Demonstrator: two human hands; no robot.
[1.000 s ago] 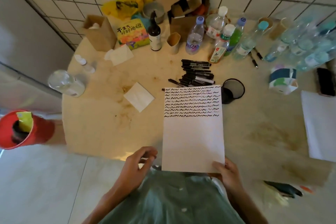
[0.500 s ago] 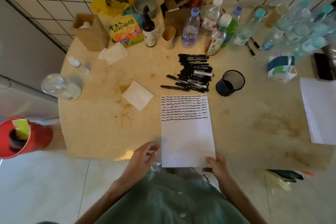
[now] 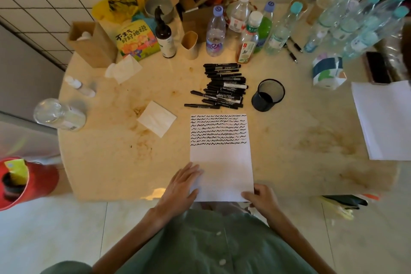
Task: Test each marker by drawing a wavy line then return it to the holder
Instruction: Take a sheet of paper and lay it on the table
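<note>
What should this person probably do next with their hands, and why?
Probably reach the right hand to the pile of black markers and pick one. Both hands rest on the sheet of paper with no marker held, the mesh holder looks empty, and blank space remains below the wavy lines.

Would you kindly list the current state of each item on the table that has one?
Sheet of paper: flat, upper part filled with wavy lines.
Markers: capped, piled on the table.
Mesh holder: upright, looks empty.
Left hand: flat on the sheet.
Right hand: pinching the sheet's corner.
</note>
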